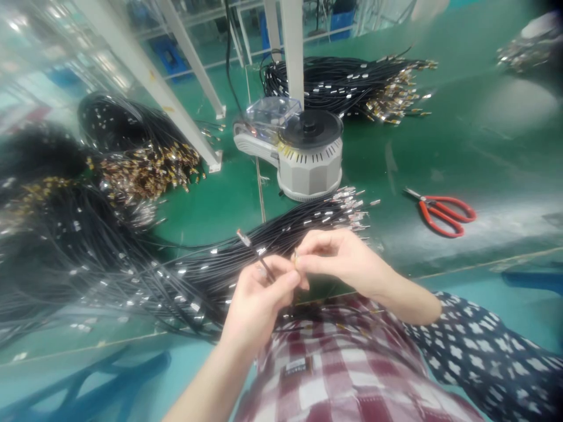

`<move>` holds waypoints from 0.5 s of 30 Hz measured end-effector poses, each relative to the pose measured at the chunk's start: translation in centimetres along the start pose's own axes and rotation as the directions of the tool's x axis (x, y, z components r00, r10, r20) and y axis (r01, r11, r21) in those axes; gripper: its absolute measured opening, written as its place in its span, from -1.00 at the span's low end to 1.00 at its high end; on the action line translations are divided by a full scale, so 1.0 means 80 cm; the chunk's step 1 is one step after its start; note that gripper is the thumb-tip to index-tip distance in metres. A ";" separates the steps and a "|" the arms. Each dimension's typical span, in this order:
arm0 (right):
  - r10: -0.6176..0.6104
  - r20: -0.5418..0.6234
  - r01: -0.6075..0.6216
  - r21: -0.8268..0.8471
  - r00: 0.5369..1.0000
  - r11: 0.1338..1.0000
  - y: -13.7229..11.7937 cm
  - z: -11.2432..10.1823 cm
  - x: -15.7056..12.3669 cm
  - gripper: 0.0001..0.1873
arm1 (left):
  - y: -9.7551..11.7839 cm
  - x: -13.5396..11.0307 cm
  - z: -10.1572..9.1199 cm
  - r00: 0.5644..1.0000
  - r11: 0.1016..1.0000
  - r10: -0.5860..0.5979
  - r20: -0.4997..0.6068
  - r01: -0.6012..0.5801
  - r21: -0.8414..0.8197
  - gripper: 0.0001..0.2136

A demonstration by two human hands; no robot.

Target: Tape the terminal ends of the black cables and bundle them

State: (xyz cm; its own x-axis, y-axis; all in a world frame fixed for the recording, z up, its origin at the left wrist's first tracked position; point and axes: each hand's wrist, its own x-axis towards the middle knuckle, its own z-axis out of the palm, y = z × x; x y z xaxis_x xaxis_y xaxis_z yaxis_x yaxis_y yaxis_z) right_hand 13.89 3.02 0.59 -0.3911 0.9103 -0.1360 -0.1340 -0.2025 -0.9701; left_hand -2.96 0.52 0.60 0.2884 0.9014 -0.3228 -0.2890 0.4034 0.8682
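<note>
My left hand (259,296) is closed round a thin black cable (254,251) whose metal tip sticks up and to the left. My right hand (338,255) pinches a small item at the cable, right beside my left thumb; I cannot make out what it is. Both hands hover just in front of a long bundle of black cables with silver ends (308,220) that lies across the green table (440,140).
A grey tape dispenser (303,149) stands behind the bundle. Red scissors (442,212) lie to the right. More cable bundles lie at the left (132,158) and at the back (352,82). White frame posts (145,70) rise from the table.
</note>
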 end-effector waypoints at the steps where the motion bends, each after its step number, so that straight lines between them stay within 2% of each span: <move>1: -0.008 0.035 0.006 0.050 0.999 0.999 0.002 -0.001 0.002 -0.83 | -0.001 0.001 -0.002 0.999 0.999 -0.027 0.040 0.029 -0.030 -0.83; 3: -0.044 0.072 0.039 0.079 0.996 0.996 0.007 -0.004 0.003 -0.80 | -0.003 0.005 -0.005 0.988 0.990 -0.093 0.125 0.105 -0.095 -0.81; 6: -0.061 0.099 0.062 -0.002 0.993 0.998 0.010 -0.012 0.005 -0.81 | -0.005 0.008 -0.010 0.967 0.971 -0.162 0.195 0.192 -0.144 -0.81; 8: -0.050 0.076 0.054 -0.059 0.996 0.997 0.009 -0.019 0.006 -0.82 | -0.006 0.009 -0.010 0.963 0.968 -0.170 0.210 0.203 -0.145 -0.86; 12: -0.091 -0.052 0.078 -0.211 0.995 0.974 -0.001 -0.024 0.009 -0.82 | -0.011 0.008 -0.004 0.958 0.965 -0.184 0.221 0.218 -0.144 -0.86; 15: -0.143 -0.043 0.121 -0.332 0.989 0.935 -0.010 -0.019 0.009 -0.85 | -0.018 0.008 0.003 0.966 0.968 -0.181 0.185 0.208 -0.137 -0.84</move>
State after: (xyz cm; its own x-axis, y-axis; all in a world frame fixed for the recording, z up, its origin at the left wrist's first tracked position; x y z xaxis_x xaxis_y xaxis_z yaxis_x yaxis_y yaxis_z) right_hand 15.12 4.40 0.96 -0.3282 0.9446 -0.0039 0.1294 0.0409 -0.9907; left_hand -2.17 0.47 -0.79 0.5002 0.7684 -0.3992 -0.3450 0.5998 0.7220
